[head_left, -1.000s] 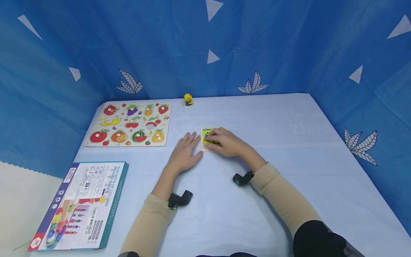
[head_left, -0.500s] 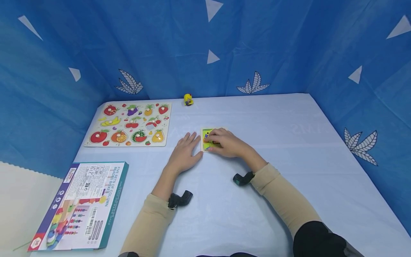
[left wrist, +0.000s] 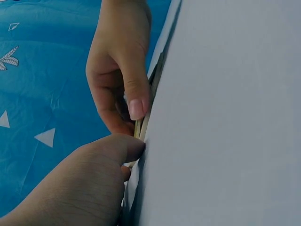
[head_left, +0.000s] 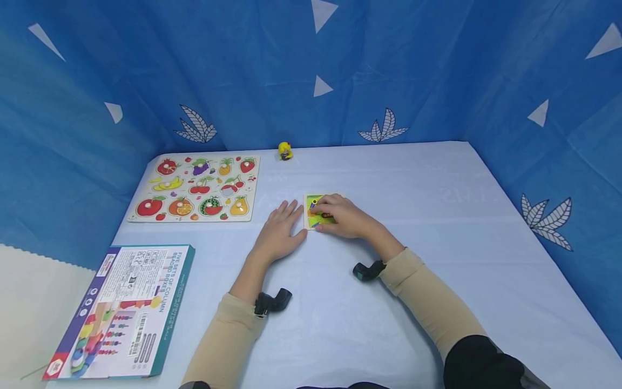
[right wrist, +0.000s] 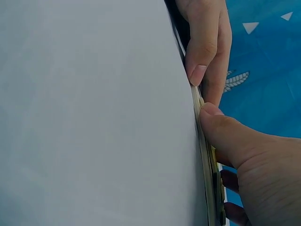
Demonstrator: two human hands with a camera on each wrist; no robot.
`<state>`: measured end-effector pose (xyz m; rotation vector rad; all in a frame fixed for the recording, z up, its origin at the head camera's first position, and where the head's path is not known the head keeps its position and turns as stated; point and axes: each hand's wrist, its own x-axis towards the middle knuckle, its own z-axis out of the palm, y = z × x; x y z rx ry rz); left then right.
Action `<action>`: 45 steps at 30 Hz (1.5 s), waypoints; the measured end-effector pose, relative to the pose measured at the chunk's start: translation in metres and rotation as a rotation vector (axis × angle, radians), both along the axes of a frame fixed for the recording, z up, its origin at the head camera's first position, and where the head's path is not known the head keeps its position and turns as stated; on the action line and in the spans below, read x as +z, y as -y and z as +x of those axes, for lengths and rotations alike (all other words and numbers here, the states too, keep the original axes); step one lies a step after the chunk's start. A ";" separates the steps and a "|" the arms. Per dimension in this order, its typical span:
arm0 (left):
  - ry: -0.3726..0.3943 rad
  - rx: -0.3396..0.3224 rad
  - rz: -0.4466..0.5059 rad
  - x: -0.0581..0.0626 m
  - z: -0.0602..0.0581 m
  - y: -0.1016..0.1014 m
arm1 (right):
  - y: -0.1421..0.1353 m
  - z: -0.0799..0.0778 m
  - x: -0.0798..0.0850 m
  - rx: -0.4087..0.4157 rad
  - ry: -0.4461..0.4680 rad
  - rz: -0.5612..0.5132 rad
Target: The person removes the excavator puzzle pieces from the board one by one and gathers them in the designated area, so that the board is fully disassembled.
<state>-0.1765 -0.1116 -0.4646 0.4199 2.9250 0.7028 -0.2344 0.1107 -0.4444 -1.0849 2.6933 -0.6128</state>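
Note:
A small, thin, light wooden puzzle board with a bright yellow-green picture lies flat in the middle of the table. My left hand rests flat at its left edge, thumb and fingers spread. Over the board's right part lies my right hand, its bent fingers and thumb apart and touching the picture. That hand hides much of the picture. Seen edge-on in the right wrist view, the board has thin raised pieces on top, and the right thumb presses near its edge.
A fruit peg puzzle lies at the back left. In front of it is a flat teal-edged toy box. A small yellow figurine stands at the table's back edge, before a blue curtain.
My right thumb has shifted slightly toward the near right, uncovering a bit more of the yellow-green picture. The left hand and the board have stayed in place.

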 end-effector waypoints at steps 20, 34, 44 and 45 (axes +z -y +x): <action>0.010 0.017 0.000 0.000 0.000 -0.002 | -0.010 0.005 0.011 -0.130 0.049 -0.093; -0.038 0.070 -0.034 -0.004 0.002 -0.011 | -0.061 0.009 0.017 -0.247 0.082 -0.082; -0.054 0.076 -0.058 -0.005 0.002 -0.014 | -0.098 0.008 0.010 -0.293 0.104 -0.074; -0.056 0.076 -0.061 -0.005 0.002 -0.014 | -0.101 0.008 0.010 -0.298 0.114 -0.070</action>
